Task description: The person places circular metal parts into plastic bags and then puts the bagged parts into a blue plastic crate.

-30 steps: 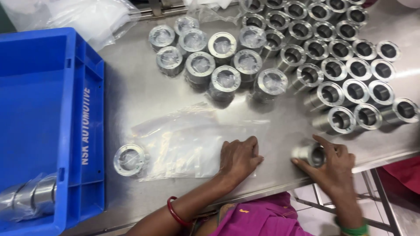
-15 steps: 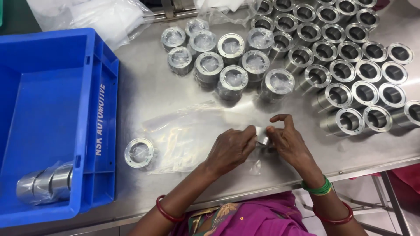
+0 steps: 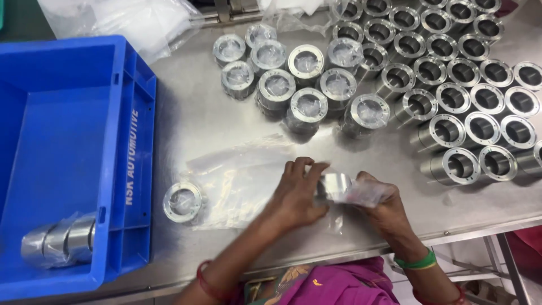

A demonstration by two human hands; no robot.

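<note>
While both hands work near table's front edge: left hand (image 3: 296,195) and right hand (image 3: 381,206) clamped on short silver metal cylinder (image 3: 334,185), half inside clear plastic bag (image 3: 367,193). Step judged: bagging. Next calls for pulling film fully over.
</note>
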